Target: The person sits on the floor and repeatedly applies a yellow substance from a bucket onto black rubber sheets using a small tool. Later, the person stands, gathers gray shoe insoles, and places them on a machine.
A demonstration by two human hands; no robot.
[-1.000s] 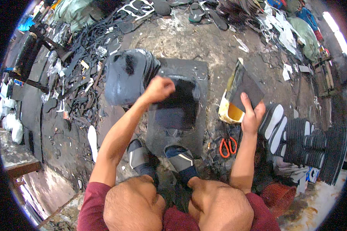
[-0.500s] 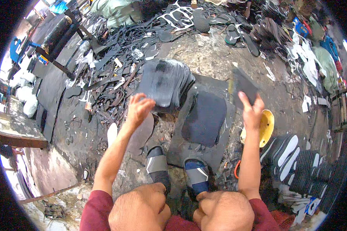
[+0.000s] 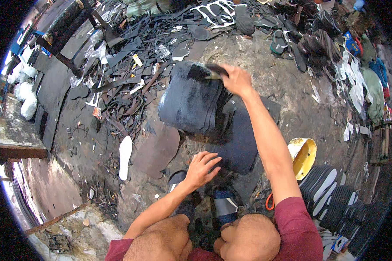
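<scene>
Head view: we are shifting work onto the stack (image 3: 187,104), right hand (image 3: 238,81) gripping the tool (image 3: 216,69), left hand (image 3: 201,170) hovering empty.

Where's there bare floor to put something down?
Mostly bare floor lies right of the right hand, between the dark sandal, the white scraps and the yellow tub. It's crowded left of the stack of black sheets, where dark scraps pile up, and lower right, where soles are packed.
</scene>
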